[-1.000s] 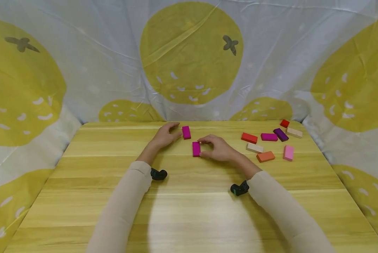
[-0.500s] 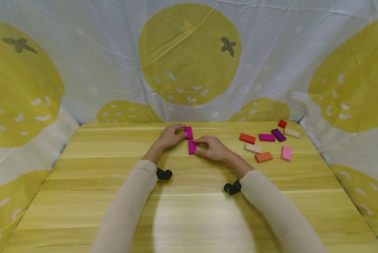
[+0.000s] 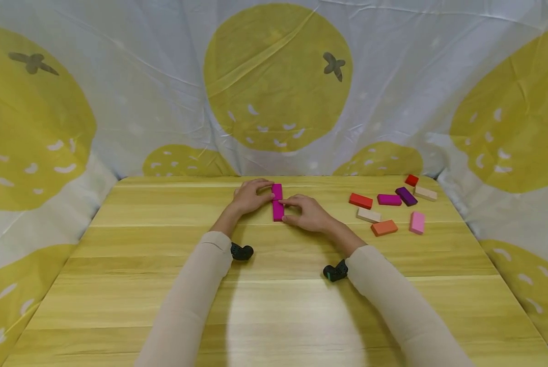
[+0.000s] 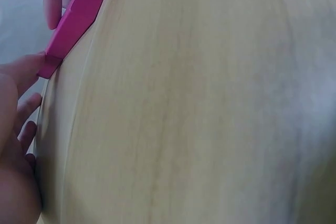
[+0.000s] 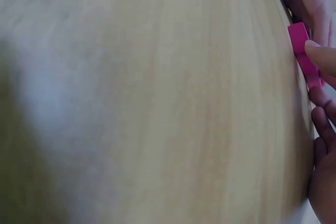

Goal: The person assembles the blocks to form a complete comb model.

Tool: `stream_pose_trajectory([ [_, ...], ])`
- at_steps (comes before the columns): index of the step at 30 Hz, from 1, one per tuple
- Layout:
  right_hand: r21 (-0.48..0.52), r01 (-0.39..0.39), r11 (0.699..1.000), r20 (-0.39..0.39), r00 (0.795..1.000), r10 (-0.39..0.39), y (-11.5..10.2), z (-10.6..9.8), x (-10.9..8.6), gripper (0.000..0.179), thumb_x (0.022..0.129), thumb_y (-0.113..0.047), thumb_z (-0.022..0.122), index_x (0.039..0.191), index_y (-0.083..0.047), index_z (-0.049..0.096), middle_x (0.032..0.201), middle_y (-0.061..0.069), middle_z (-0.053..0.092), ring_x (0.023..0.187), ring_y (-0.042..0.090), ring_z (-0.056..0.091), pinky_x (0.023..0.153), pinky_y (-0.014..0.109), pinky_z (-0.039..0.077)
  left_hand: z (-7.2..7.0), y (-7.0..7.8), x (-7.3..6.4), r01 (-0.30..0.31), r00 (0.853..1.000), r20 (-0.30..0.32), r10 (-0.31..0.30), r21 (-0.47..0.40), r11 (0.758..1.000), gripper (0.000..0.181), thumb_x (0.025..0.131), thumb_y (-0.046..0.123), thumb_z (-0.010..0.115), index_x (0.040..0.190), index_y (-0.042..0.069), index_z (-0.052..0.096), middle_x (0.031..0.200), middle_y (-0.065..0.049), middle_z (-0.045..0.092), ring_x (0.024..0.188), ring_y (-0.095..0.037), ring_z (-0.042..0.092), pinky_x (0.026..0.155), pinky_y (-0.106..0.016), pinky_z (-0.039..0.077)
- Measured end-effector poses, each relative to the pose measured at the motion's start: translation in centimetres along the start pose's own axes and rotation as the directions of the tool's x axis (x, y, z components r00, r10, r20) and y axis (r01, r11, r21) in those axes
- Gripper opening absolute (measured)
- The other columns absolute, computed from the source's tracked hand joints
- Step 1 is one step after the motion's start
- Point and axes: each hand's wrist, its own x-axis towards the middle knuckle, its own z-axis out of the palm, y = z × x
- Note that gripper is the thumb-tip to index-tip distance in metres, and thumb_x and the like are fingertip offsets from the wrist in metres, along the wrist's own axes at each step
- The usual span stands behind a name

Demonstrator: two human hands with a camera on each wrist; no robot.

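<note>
the near magenta block (image 3: 277, 212) and far magenta block (image 3: 277, 190) lie end to end on the bench (image 3: 274, 311). the left hand's (image 3: 247, 198) fingers pinch the far one; the right hand's (image 3: 309, 214), the near. likely light, stiff, a little slick; corners suit gripping. fingertips partly hide the sides; grip force is unreadable.

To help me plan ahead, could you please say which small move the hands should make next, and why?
I would probably ease the right hand off the near magenta block, since it appears lined up end to end with the far magenta block, which the left hand holds.
</note>
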Motion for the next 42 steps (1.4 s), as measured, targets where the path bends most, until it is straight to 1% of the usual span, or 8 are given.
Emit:
stream_pose_trajectory([
  [10, 0.01, -0.017, 1.0, -0.005, 1.0, 0.017, 0.01, 0.12, 0.0, 0.053, 0.096, -0.027, 0.076, 0.144, -0.01, 0.063, 0.125, 0.01, 0.065, 0.12, 0.027, 0.058, 0.105, 0.046, 0.044, -0.08, 0.13, -0.09, 0.0, 1.0, 0.02, 0.0, 0.014, 1.0, 0.052, 0.105, 0.042, 0.058, 0.152, 0.02, 0.056, 0.159, -0.007, 0.044, 0.143, -0.035, 0.035, 0.104, -0.055, 0.029],
  [18, 0.004, -0.018, 1.0, -0.029, 0.999, 0.018, -0.14, 0.16, 0.1, 0.052, 0.095, -0.025, 0.075, 0.144, -0.008, 0.063, 0.123, 0.011, 0.063, 0.117, 0.027, 0.058, 0.103, 0.044, 0.045, -0.01, 0.37, 0.04, 0.017, 1.0, 0.006, -0.017, 0.015, 1.0, 0.053, 0.105, 0.042, 0.057, 0.154, 0.02, 0.054, 0.159, -0.006, 0.043, 0.145, -0.035, 0.032, 0.104, -0.055, 0.028],
  [26, 0.006, -0.038, 0.999, -0.032, 0.999, 0.038, -0.12, 0.35, 0.22, 0.053, 0.095, -0.025, 0.075, 0.145, -0.01, 0.062, 0.122, 0.01, 0.062, 0.115, 0.026, 0.057, 0.1, 0.043, 0.045, 0.1, 0.16, 0.05, 0.014, 1.0, 0.0, -0.014, 0.005, 1.0, 0.052, 0.106, 0.042, 0.057, 0.153, 0.021, 0.054, 0.159, -0.006, 0.044, 0.144, -0.035, 0.033, 0.105, -0.055, 0.028],
  [35, 0.002, -0.029, 1.0, -0.049, 0.998, 0.029, -0.07, 0.41, 0.35, 0.053, 0.095, -0.025, 0.076, 0.143, -0.008, 0.064, 0.121, 0.011, 0.062, 0.113, 0.027, 0.059, 0.098, 0.044, 0.047, 0.12, 0.21, 0.12, 0.017, 1.0, -0.003, -0.017, 0.009, 1.0, 0.054, 0.106, 0.043, 0.056, 0.154, 0.02, 0.053, 0.16, -0.007, 0.042, 0.145, -0.037, 0.032, 0.106, -0.056, 0.027],
  [42, 0.026, -0.055, 0.998, -0.038, 0.998, 0.056, -0.1, 0.4, 0.37, 0.054, 0.095, -0.024, 0.074, 0.145, -0.007, 0.062, 0.122, 0.012, 0.062, 0.115, 0.027, 0.058, 0.1, 0.045, 0.046, 0.31, 0.04, 0.24, 0.023, 1.0, 0.001, -0.023, 0.009, 1.0, 0.055, 0.107, 0.043, 0.054, 0.157, 0.021, 0.05, 0.161, -0.006, 0.041, 0.146, -0.036, 0.031, 0.106, -0.056, 0.025],
])
